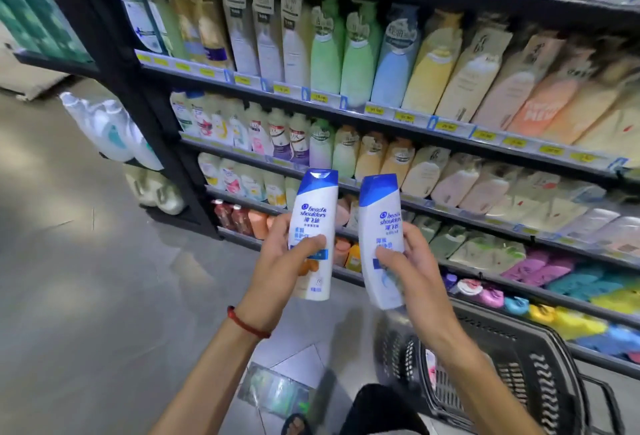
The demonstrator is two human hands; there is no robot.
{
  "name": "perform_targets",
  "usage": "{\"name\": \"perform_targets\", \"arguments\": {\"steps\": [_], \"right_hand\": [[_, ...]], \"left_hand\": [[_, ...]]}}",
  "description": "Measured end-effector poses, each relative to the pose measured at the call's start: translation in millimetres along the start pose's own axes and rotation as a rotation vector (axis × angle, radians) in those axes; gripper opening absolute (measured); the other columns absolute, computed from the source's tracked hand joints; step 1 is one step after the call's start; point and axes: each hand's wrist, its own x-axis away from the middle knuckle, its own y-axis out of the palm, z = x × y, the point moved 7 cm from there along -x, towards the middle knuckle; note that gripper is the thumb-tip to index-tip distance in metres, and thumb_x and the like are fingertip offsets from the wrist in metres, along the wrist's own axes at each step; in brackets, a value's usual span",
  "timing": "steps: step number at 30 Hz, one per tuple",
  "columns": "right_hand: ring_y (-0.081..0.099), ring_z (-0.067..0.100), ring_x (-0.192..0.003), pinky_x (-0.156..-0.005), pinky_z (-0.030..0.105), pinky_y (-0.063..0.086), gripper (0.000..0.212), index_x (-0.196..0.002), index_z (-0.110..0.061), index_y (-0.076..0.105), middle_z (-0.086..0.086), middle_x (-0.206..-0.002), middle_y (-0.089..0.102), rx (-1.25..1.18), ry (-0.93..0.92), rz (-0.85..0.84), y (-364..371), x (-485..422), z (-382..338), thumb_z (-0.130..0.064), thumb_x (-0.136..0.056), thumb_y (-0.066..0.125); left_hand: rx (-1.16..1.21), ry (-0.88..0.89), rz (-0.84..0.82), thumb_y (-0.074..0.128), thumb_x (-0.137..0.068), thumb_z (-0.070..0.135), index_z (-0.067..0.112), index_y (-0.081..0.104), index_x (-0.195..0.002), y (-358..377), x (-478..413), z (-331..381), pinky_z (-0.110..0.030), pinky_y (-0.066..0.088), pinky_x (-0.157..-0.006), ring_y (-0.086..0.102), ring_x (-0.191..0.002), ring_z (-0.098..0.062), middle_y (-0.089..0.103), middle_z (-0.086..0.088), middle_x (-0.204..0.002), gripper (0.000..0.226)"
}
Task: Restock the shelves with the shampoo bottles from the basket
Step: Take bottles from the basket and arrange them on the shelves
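Below my right wrist sits the black plastic mesh basket (540, 362); I cannot tell what remains inside. My left hand (277, 268) grips a white plastic shampoo bottle with a blue cap (313, 223). My right hand (415, 268) grips a second matching bottle (379, 226) just beside it. Neither is shelved yet. Beyond my fingertips the black metal shelves (381, 110) look packed, with price-strip edges jutting out and no obvious gap.
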Motion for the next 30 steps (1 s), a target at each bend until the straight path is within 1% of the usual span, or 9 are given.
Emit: {"name": "perform_targets", "arguments": {"steps": [3, 7, 11, 14, 17, 19, 23, 27, 30], "right_hand": [[0.064, 0.007, -0.081, -0.071, 0.016, 0.049, 0.043, -0.123, -0.015, 0.06, -0.008, -0.097, 0.072, 0.007, -0.053, -0.01, 32.4, -33.6, -22.5, -0.025, -0.081, 0.064], [0.065, 0.007, -0.082, -0.07, 0.015, 0.049, 0.043, -0.123, -0.012, 0.06, -0.007, -0.098, 0.073, -0.005, -0.122, -0.019, 68.7, -88.7, -52.6, -0.025, -0.082, 0.063], [0.064, 0.002, -0.082, -0.07, 0.011, 0.048, 0.043, -0.121, -0.009, 0.06, -0.011, -0.095, 0.073, -0.005, -0.23, -0.013, 101.9, -149.2, -83.6, -0.023, -0.081, 0.063], [0.064, -0.001, -0.076, -0.067, 0.009, 0.048, 0.042, -0.12, -0.003, 0.059, -0.015, -0.087, 0.073, -0.028, -0.287, -0.031, 127.4, -194.3, -106.8, -0.019, -0.081, 0.062], [0.065, 0.0, -0.078, -0.068, 0.01, 0.049, 0.041, -0.12, -0.005, 0.059, -0.012, -0.09, 0.074, -0.073, -0.322, -0.016, 143.8, -233.7, -129.5, -0.02, -0.082, 0.062], [0.066, 0.002, -0.081, -0.07, 0.012, 0.049, 0.04, -0.121, -0.007, 0.059, -0.008, -0.095, 0.073, -0.064, -0.358, -0.011, 155.3, -255.9, -146.3, -0.021, -0.084, 0.062], [0.065, 0.008, -0.087, -0.073, 0.016, 0.052, 0.041, -0.125, -0.011, 0.059, -0.001, -0.103, 0.073, -0.062, -0.405, 0.025, 179.3, -287.4, -176.4, -0.023, -0.086, 0.064], [0.067, 0.008, -0.092, -0.079, 0.019, 0.054, 0.041, -0.131, -0.015, 0.059, -0.004, -0.11, 0.075, -0.01, -0.447, 0.065, 209.7, -311.4, -199.2, -0.025, -0.093, 0.073], [0.069, 0.009, -0.094, -0.083, 0.022, 0.056, 0.042, -0.128, -0.014, 0.059, 0.001, -0.114, 0.075, -0.003, -0.487, 0.149, 232.8, -324.6, -213.9, -0.024, -0.088, 0.067]], "left_hand": [[0.002, 0.058, 0.006, 0.068, -0.072, 0.024, 0.018, 0.06, -0.114, -25.2, -33.5, 35.8, -0.02, 0.05, -0.061, 0.067, -0.078, -0.008, 0.072, 0.004, -0.097, 0.043], [0.011, 0.138, -0.014, 0.068, -0.073, 0.024, 0.02, 0.059, -0.113, -49.5, -84.4, 80.2, -0.018, 0.05, -0.059, 0.066, -0.076, -0.006, 0.074, 0.01, -0.093, 0.042], [-0.015, 0.201, -0.048, 0.069, -0.073, 0.025, 0.013, 0.056, -0.114, -66.1, -139.4, 129.7, -0.018, 0.048, -0.057, 0.063, -0.075, -0.008, 0.071, 0.002, -0.095, 0.044], [-0.046, 0.245, -0.048, 0.072, -0.073, 0.026, 0.012, 0.057, -0.117, -78.2, -180.4, 167.7, -0.029, 0.054, -0.067, 0.066, -0.087, -0.017, 0.072, -0.012, -0.108, 0.048], [-0.073, 0.29, -0.076, 0.077, -0.069, 0.035, 0.012, 0.057, -0.119, -86.6, -216.1, 203.8, -0.04, 0.052, -0.075, 0.066, -0.091, -0.022, 0.07, -0.016, -0.116, 0.058], [-0.081, 0.315, -0.092, 0.077, -0.07, 0.037, 0.014, 0.057, -0.12, -93.3, -237.2, 223.7, -0.032, 0.053, -0.069, 0.065, -0.09, -0.02, 0.071, -0.014, -0.117, 0.058], [-0.086, 0.382, -0.153, 0.074, -0.083, 0.026, 0.012, 0.057, -0.121, -106.4, -274.6, 260.7, -0.018, 0.047, -0.058, 0.063, -0.079, -0.01, 0.071, -0.013, -0.109, 0.045], [-0.089, 0.464, -0.203, 0.068, -0.094, 0.015, 0.013, 0.057, -0.122, -126.7, -305.6, 295.1, -0.017, 0.049, -0.059, 0.062, -0.075, -0.006, 0.07, -0.009, -0.105, 0.03], [-0.061, 0.515, -0.254, 0.067, -0.092, 0.02, 0.016, 0.057, -0.12, -143.6, -329.1, 322.2, -0.018, 0.05, -0.06, 0.064, -0.077, -0.005, 0.072, -0.003, -0.1, 0.03]]}}
